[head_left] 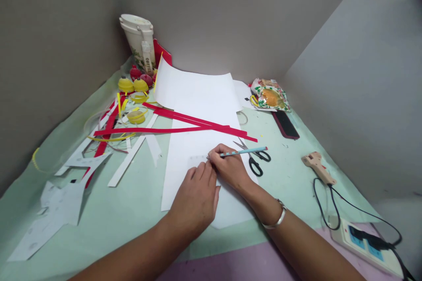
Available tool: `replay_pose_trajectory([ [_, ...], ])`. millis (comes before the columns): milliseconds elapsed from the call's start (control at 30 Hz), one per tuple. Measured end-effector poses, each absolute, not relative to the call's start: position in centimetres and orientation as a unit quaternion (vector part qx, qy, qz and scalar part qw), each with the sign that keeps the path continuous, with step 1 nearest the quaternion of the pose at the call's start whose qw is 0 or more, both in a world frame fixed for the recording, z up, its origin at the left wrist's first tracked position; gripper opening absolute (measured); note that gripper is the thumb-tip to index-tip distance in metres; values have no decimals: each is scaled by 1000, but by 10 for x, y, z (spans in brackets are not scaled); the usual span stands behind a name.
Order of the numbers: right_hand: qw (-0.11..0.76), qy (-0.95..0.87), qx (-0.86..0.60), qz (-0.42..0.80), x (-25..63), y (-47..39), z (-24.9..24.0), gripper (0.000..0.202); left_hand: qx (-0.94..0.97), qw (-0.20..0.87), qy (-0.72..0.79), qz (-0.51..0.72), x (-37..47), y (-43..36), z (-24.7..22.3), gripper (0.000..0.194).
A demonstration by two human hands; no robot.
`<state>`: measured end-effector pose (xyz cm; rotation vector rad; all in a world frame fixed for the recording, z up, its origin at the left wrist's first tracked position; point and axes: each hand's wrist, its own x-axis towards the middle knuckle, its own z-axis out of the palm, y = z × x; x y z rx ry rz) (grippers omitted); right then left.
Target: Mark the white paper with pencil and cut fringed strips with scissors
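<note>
Under 2 hands: paper (white).

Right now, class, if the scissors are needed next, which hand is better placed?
Probably the right hand: it is nearer the scissors, while the left hand rests farther off on the white paper. The right holds a pencil, though, to set down first.

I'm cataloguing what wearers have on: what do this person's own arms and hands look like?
The left hand and right hand wear no gloves, and no sleeves show on the left forearm or right forearm. A slim, silver-coloured bangle circles the right wrist; nothing shows on the left wrist.
</note>
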<state>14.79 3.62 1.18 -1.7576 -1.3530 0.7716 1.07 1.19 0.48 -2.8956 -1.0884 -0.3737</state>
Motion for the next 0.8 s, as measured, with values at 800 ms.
replay_pose_trajectory([
  [800, 400, -521, -689, 306, 148, 37, 10, 17, -929, 9, -351, -115, 12, 12, 5, 42],
])
